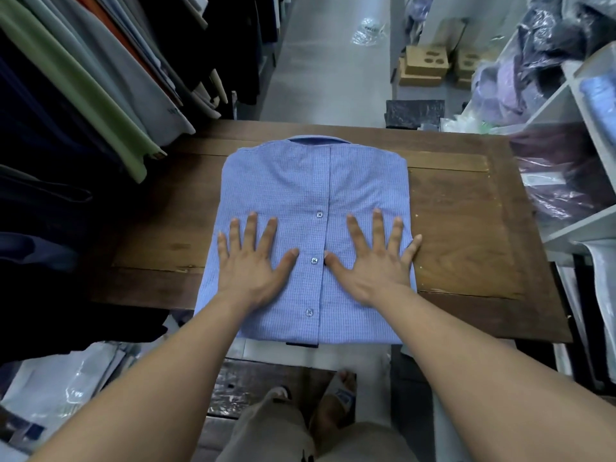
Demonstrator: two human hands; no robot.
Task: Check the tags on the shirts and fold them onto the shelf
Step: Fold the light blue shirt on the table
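**Fingers (251,225) spread flat, fold looks nearly done**

Left hand (253,265) presses the shirt (310,181) left of its buttons (314,260), right hand (373,265) splayed the same on the other side. Shirt's folded on the table (466,211), not yet on the shelf (566,105) to its right. Tag check? Can't tell.

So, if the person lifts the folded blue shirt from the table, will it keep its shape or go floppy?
Probably floppy: the blue shirt is thin cloth, and its near edge overhangs the table. Likely light, as it lies flat. Lifted by one side the fold may open; the left hand and right hand now press it flat.
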